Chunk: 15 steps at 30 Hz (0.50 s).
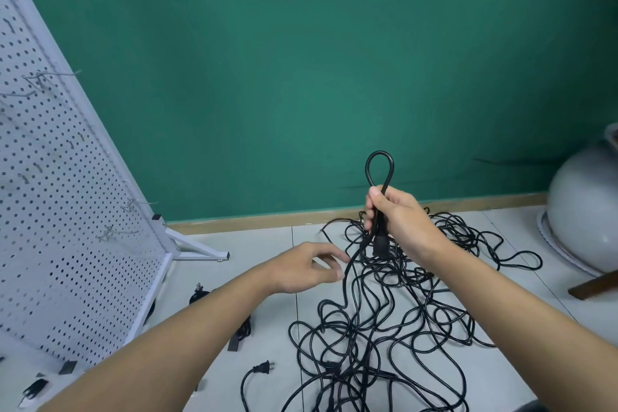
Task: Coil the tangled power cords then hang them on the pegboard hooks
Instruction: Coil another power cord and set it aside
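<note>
A big tangle of black power cords [394,321] lies on the pale floor. My right hand [398,221] grips one cord just above its connector end [381,244] and holds it up, with a small loop [379,167] standing above my fist. That cord hangs down from my fist into the pile. My left hand [307,266] hovers to the left of the hanging cord, fingers loosely spread and holding nothing. The white pegboard [57,211] leans at the left, with several bare metal hooks [117,232] on it.
A two-pin plug [262,369] and a coiled black cord [242,331] lie on the floor near the pegboard's white foot [200,249]. A large grey round vase [585,211] stands at the right beside a wooden leg [595,286]. A green wall rises behind.
</note>
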Each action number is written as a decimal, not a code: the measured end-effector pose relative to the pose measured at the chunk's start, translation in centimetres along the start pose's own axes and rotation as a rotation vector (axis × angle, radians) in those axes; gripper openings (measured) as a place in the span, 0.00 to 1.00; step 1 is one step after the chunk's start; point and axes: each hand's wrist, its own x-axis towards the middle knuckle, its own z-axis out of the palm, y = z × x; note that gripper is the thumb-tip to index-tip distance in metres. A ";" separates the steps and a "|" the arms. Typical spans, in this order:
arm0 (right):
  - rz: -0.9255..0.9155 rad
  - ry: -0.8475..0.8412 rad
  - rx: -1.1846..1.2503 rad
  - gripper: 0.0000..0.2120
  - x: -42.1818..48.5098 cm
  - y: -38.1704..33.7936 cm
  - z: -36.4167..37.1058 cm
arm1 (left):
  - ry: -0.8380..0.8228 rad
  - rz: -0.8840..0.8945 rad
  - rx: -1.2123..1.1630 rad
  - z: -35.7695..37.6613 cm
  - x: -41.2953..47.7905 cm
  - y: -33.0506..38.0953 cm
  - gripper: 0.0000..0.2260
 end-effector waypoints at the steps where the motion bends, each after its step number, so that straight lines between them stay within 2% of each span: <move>1: 0.000 -0.007 0.002 0.15 0.0 0.1 0.1 | -0.001 0.023 0.008 0.2 0.1 0.0 0.10; 6: -0.016 0.041 -0.037 0.15 -0.1 0.0 0.3 | 0.016 0.029 0.039 0.0 0.2 0.1 0.05; 9: -0.025 0.114 -0.177 0.14 0.0 0.3 -0.1 | 0.041 0.023 0.059 -0.2 -0.3 0.4 0.05; 12: 0.008 0.092 -0.370 0.11 0.2 1.2 -0.7 | 0.214 0.133 0.270 -0.9 -0.6 0.9 0.05; 15: 0.014 0.031 -0.581 0.11 0.1 1.6 -0.8 | 0.323 0.353 0.395 -1.2 -0.5 2.3 0.03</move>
